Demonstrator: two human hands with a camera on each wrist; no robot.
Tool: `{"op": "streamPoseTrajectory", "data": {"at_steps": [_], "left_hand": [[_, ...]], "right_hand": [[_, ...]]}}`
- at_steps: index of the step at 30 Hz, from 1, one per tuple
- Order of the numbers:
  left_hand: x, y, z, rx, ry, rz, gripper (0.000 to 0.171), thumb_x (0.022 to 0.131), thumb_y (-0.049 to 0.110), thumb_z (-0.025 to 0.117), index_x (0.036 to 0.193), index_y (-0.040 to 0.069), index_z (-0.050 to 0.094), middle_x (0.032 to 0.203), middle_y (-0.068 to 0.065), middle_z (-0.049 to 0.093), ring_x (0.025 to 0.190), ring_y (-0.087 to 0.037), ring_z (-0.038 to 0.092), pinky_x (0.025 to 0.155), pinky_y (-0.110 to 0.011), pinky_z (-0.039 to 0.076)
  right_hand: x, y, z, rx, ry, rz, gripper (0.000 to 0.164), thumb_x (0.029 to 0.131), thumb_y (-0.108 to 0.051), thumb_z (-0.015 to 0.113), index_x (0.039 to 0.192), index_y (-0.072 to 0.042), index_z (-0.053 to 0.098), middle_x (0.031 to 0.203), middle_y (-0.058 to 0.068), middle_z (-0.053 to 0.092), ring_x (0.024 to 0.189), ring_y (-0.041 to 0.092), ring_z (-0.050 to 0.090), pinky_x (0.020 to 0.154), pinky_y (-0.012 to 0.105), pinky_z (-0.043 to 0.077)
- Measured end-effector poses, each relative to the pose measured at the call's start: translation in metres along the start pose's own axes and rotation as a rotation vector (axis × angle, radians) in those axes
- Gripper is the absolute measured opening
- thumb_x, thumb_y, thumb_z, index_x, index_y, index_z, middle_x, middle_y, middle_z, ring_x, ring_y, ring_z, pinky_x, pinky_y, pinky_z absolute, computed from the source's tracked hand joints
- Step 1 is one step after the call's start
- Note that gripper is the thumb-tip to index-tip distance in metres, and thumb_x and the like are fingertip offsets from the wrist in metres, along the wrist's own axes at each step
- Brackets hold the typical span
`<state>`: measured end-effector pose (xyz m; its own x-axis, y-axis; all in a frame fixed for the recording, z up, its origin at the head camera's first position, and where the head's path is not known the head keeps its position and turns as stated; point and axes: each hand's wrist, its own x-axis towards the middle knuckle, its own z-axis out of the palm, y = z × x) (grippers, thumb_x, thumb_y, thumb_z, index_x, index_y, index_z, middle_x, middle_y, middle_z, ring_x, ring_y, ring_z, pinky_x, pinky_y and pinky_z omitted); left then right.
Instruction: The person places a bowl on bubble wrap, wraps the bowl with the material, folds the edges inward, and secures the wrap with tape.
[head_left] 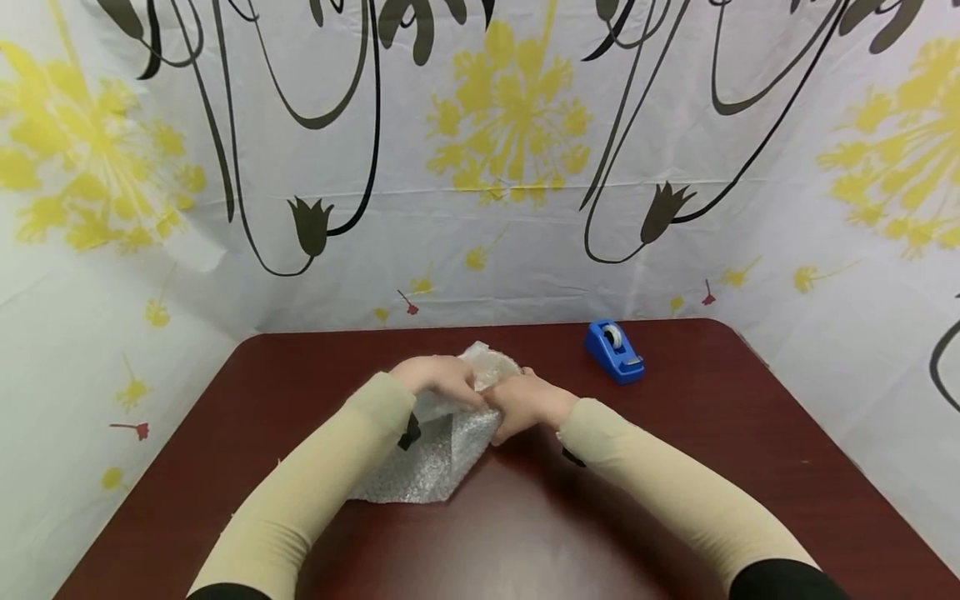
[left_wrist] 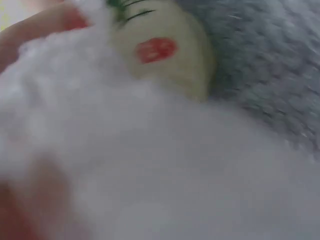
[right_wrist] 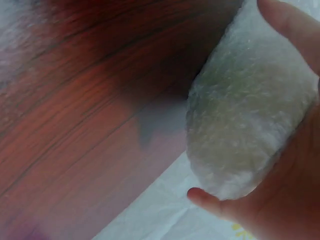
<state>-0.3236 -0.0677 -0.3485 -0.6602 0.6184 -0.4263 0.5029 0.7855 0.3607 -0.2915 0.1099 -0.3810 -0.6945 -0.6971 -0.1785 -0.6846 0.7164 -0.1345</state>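
Both hands are at a sheet of bubble wrap (head_left: 420, 458) near the middle of the table. My left hand (head_left: 441, 379) grips a fold of it. In the left wrist view, a cream-coloured rounded object (left_wrist: 170, 65) with a red mark, dark lines and a bit of green shows between layers of wrap; its kind cannot be told. My right hand (head_left: 528, 403) holds the wrapped bundle (right_wrist: 240, 120) from the right side, thumb and fingers around it. The near part of the sheet lies loose on the table, partly behind the left forearm.
A blue tape dispenser (head_left: 615, 352) with a roll of tape stands at the back right of the dark reddish-brown table (head_left: 675, 517). A white sheet with yellow flowers and dark stems (head_left: 480, 283) hangs behind the table and along its sides.
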Motion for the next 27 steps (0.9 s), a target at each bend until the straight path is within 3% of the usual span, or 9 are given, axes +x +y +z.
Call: {"op": "streamPoseTrajectory", "data": {"at_steps": [3, 4, 6, 8, 12, 16, 19, 22, 27], "left_hand": [[-0.01, -0.007, -0.009, -0.046, 0.021, 0.06, 0.035, 0.093, 0.045, 0.059, 0.1, 0.014, 0.073, 0.089, 0.005, 0.062, 0.082, -0.009, 0.055, 0.078, -0.03, 0.046], [-0.016, -0.009, -0.012, -0.054, 0.03, 0.079, 0.038, 0.095, 0.044, 0.057, 0.112, 0.013, 0.071, 0.104, 0.003, 0.065, 0.095, -0.012, 0.058, 0.085, -0.03, 0.047], [-0.033, -0.014, -0.019, -0.049, 0.048, 0.096, 0.044, 0.098, 0.041, 0.053, 0.13, 0.013, 0.063, 0.131, -0.001, 0.058, 0.12, -0.018, 0.053, 0.099, -0.034, 0.043], [-0.053, -0.019, -0.024, -0.02, 0.063, 0.093, 0.045, 0.1, 0.036, 0.05, 0.137, 0.012, 0.056, 0.14, -0.005, 0.052, 0.129, -0.024, 0.047, 0.105, -0.04, 0.039], [-0.09, -0.036, -0.025, 0.138, 0.12, 0.07, 0.051, 0.098, 0.025, 0.057, 0.147, 0.02, 0.045, 0.149, -0.007, 0.042, 0.137, -0.029, 0.037, 0.109, -0.046, 0.033], [-0.112, -0.061, -0.006, 0.355, 0.246, 0.061, 0.083, 0.087, 0.019, 0.074, 0.154, 0.029, 0.027, 0.156, -0.009, 0.03, 0.139, -0.032, 0.033, 0.108, -0.058, 0.029], [-0.119, -0.081, 0.012, 0.541, 0.38, 0.108, 0.103, 0.073, 0.023, 0.086, 0.155, 0.03, 0.024, 0.157, -0.008, 0.028, 0.139, -0.031, 0.035, 0.106, -0.062, 0.03], [-0.117, -0.102, 0.027, 0.722, 0.496, 0.192, 0.113, 0.065, 0.03, 0.091, 0.156, 0.03, 0.023, 0.159, -0.004, 0.023, 0.141, -0.027, 0.032, 0.108, -0.059, 0.028], [-0.104, -0.122, 0.042, 0.886, 0.569, 0.277, 0.12, 0.066, 0.037, 0.09, 0.157, 0.031, 0.011, 0.162, 0.001, 0.011, 0.145, -0.019, 0.021, 0.115, -0.052, 0.018]], "right_hand": [[0.004, -0.004, -0.001, -0.019, -0.017, 0.027, 0.049, 0.072, -0.035, 0.083, 0.118, -0.02, 0.07, 0.11, -0.008, 0.068, 0.101, 0.013, 0.06, 0.095, 0.066, 0.034], [0.005, -0.005, -0.001, -0.022, -0.021, 0.033, 0.051, 0.074, -0.033, 0.082, 0.121, -0.021, 0.069, 0.113, -0.007, 0.067, 0.104, 0.013, 0.06, 0.096, 0.067, 0.033], [0.006, -0.007, 0.0, -0.045, -0.028, 0.028, 0.053, 0.076, -0.029, 0.082, 0.127, -0.025, 0.066, 0.115, -0.008, 0.067, 0.108, 0.014, 0.059, 0.097, 0.069, 0.032], [0.006, -0.008, 0.001, -0.064, -0.022, 0.014, 0.049, 0.077, -0.025, 0.081, 0.124, -0.027, 0.067, 0.113, -0.009, 0.068, 0.106, 0.016, 0.06, 0.095, 0.069, 0.034], [0.002, -0.007, 0.001, -0.1, 0.013, 0.003, 0.039, 0.078, -0.023, 0.08, 0.114, -0.03, 0.069, 0.105, -0.008, 0.069, 0.101, 0.02, 0.062, 0.092, 0.068, 0.037], [-0.005, -0.003, 0.002, -0.13, 0.025, 0.002, 0.04, 0.078, -0.023, 0.079, 0.116, -0.03, 0.069, 0.116, -0.007, 0.067, 0.104, 0.022, 0.061, 0.092, 0.067, 0.037], [-0.006, 0.0, 0.003, -0.143, 0.034, -0.01, 0.041, 0.077, -0.023, 0.08, 0.117, -0.029, 0.069, 0.118, -0.006, 0.067, 0.105, 0.022, 0.06, 0.089, 0.066, 0.038], [-0.004, 0.001, 0.004, -0.138, 0.049, -0.021, 0.04, 0.077, -0.025, 0.08, 0.116, -0.03, 0.069, 0.117, -0.007, 0.067, 0.105, 0.021, 0.06, 0.089, 0.065, 0.038], [-0.001, -0.003, 0.007, -0.109, 0.045, -0.034, 0.042, 0.077, -0.03, 0.08, 0.118, -0.029, 0.069, 0.13, -0.007, 0.061, 0.112, 0.022, 0.057, 0.092, 0.067, 0.036]]}}
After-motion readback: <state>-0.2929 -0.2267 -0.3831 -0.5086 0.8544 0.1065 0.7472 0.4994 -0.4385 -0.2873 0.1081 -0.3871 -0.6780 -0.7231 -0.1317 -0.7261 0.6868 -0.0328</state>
